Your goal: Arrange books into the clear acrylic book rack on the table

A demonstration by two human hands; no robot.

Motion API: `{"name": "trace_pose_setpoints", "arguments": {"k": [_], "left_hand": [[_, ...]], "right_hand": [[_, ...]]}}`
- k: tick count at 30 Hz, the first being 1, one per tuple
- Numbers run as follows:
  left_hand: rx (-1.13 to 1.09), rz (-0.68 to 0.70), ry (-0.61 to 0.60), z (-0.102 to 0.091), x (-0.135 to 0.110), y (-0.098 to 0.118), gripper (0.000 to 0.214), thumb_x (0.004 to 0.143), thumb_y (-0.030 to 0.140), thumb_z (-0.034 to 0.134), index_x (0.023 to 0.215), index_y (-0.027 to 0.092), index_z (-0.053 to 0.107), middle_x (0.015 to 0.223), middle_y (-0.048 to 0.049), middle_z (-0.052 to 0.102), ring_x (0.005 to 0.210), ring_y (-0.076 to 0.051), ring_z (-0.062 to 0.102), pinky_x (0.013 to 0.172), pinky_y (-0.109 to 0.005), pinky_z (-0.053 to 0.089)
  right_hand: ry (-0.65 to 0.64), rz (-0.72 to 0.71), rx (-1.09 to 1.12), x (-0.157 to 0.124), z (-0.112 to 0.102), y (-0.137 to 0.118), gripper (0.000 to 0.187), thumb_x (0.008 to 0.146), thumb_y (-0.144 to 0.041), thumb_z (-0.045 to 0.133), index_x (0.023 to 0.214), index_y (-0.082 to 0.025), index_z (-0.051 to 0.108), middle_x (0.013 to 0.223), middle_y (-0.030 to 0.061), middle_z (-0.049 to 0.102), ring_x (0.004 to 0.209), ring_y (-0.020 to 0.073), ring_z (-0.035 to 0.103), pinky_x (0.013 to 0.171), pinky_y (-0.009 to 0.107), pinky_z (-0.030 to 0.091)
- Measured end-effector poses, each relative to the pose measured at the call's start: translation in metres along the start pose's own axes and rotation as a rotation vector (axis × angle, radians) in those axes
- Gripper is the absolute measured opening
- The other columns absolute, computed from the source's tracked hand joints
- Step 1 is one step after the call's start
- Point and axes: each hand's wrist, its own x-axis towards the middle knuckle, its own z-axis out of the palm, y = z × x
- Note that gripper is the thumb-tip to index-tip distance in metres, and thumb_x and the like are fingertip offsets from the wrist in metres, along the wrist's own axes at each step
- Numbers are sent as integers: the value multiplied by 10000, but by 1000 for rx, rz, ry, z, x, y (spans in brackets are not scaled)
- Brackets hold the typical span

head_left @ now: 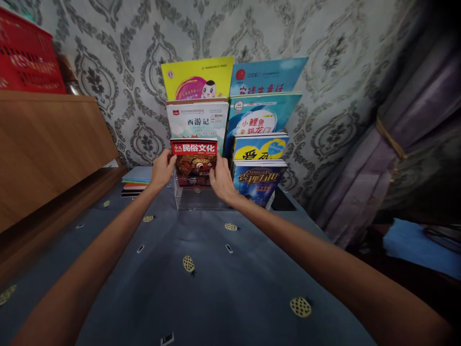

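Note:
A clear tiered display rack (187, 198) stands on a grey-blue patterned cloth (201, 283) against the wall, filled with children's books in two columns. My left hand (163, 169) grips the left edge of a red-covered book (194, 158) and my right hand (221, 180) grips its right edge. The red book stands upright in the lower left tier. Behind it sit a white book (197, 120) and a yellow book (197, 77). The right column holds several blue and yellow books (260, 146), with a dark blue one (257, 181) at the front.
A flat stack of thin books (136, 179) lies on the cloth left of the rack. A wooden headboard (46, 149) rises at left with a red crate (27, 57) on top. A tied purple curtain (389, 144) hangs at right. A dark flat object (284, 202) lies beside the rack.

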Motion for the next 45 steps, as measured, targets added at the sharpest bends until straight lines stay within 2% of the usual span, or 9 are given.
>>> {"name": "trace_pose_setpoints", "arguments": {"k": [4,9,14,19,27,32,38,41,45], "left_hand": [[34,-14,15,3,3,-3,97,888,280,498,829,208,527,800,-45,644,751,-189,577,737,-310,439],[53,-9,66,6,5,-5,80,877,285,515,832,222,535,797,-43,639,757,-195,562,734,-315,430],[59,-25,70,8,9,-7,295,948,372,431,699,223,484,674,-26,557,720,-193,537,722,-308,416],[98,-54,95,14,16,-11,397,973,425,386,629,230,404,605,-13,475,701,-196,520,712,-313,411],[14,-89,68,15,17,-16,408,981,447,411,637,229,443,660,-47,545,837,-228,585,766,-332,443],[1,-92,62,13,14,-12,398,985,401,418,626,230,430,641,-36,533,828,-227,583,760,-327,435],[24,-101,66,13,11,-7,318,977,353,439,690,222,469,702,-39,569,827,-224,586,787,-334,435],[24,-87,98,13,10,-8,299,975,393,457,734,220,499,722,-35,583,805,-217,586,802,-346,456],[-12,-84,94,14,5,-11,419,992,540,381,766,212,509,716,-36,568,785,-212,599,806,-364,474]], "right_hand": [[-9,-12,-18,-2,1,-1,722,880,-126,337,1569,-170,126,1277,185,460,1208,322,516,1106,543,425],[-19,-48,-43,-7,1,4,698,876,-121,343,1553,-173,180,1385,196,415,1347,316,427,1160,541,373],[-42,-40,-55,-10,2,9,650,875,-129,342,1521,-159,269,1322,195,481,1296,320,479,1136,542,396],[-29,-17,-44,-9,-1,9,645,872,-129,367,1509,-210,307,1227,168,536,1196,327,532,1065,566,445],[-43,-2,-7,-18,-1,14,669,858,-108,378,1510,-234,301,1223,158,540,1193,332,543,1052,570,455],[-64,6,11,-23,0,19,645,860,-119,382,1495,-210,313,1291,173,537,1227,336,546,1053,574,457],[-94,10,64,-24,-1,16,672,844,-103,367,1502,-196,267,1395,169,515,1302,294,512,1092,554,435],[-95,-4,74,-27,-3,15,659,843,-117,371,1494,-170,277,1405,180,504,1322,293,496,1109,553,421],[-74,-9,59,-31,-5,14,643,840,-118,378,1479,-131,314,1409,210,486,1334,301,478,1124,532,414]]}}
